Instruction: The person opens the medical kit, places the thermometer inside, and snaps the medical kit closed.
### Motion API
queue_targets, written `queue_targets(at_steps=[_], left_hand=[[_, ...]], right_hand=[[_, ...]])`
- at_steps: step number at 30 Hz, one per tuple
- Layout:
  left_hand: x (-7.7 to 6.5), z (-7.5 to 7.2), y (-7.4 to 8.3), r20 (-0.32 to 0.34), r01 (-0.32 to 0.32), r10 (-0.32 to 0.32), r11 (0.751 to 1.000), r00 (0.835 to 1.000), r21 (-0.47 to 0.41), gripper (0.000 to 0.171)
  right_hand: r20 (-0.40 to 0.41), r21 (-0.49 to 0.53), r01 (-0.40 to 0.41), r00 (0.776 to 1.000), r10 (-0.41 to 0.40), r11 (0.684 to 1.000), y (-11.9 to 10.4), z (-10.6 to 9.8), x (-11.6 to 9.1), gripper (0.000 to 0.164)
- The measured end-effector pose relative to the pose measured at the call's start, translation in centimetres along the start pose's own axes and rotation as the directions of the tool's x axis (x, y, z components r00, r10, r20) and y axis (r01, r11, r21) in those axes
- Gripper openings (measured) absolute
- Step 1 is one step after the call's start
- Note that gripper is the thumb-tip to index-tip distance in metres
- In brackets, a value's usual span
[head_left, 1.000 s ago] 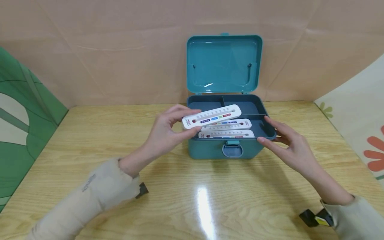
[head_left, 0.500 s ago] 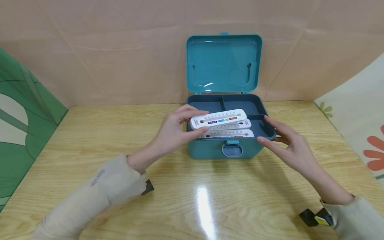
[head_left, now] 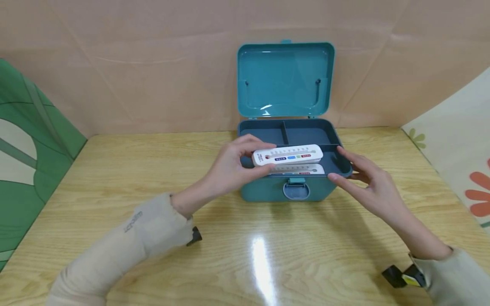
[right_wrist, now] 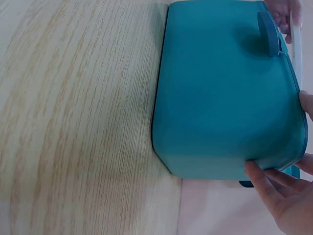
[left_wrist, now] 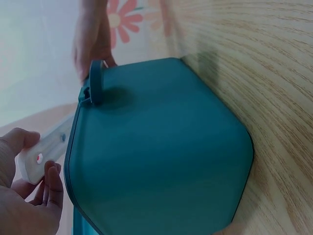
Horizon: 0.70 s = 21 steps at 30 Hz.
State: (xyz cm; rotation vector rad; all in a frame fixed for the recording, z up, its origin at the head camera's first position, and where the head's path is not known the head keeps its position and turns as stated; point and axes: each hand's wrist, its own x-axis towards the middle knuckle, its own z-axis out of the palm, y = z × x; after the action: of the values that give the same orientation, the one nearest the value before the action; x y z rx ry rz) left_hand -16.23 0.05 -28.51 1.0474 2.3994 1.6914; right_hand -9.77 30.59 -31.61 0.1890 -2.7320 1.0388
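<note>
My left hand (head_left: 233, 165) pinches a white thermometer (head_left: 287, 155) by its left end, thumb on the near edge and fingers on the far edge. That thermometer lies level over the front compartment of a teal storage box (head_left: 264, 189). Just in front of it, partly behind the box's front wall, is a second white thermometer (head_left: 302, 169). A third is almost wholly hidden under the held one. My right hand (head_left: 369, 182) holds the box's front right corner, thumb at the front rim and fingers along the right side, as the right wrist view also shows.
The box's lid (head_left: 286, 80) stands raised at the back, and a divider (head_left: 285, 132) splits the rear of its tray. The box stands on a wooden table (head_left: 153, 170) before a pinkish backdrop (head_left: 164, 63). A round latch (head_left: 296, 191) hangs on its front.
My left hand has moved right and slightly down with the thermometer, from over the tray's left edge to over the front compartment. The right hand stays at the corner.
</note>
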Motion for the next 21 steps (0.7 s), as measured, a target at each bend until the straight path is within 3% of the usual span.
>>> queue_targets(at_steps=[21], left_hand=[[0.39,0.83,-0.34,0.045,0.033,-0.033,0.999,0.998,0.003,0.034]], right_hand=[[0.006,0.008,0.002,1.000,-0.002,1.000,0.10,0.11,-0.03,0.068]])
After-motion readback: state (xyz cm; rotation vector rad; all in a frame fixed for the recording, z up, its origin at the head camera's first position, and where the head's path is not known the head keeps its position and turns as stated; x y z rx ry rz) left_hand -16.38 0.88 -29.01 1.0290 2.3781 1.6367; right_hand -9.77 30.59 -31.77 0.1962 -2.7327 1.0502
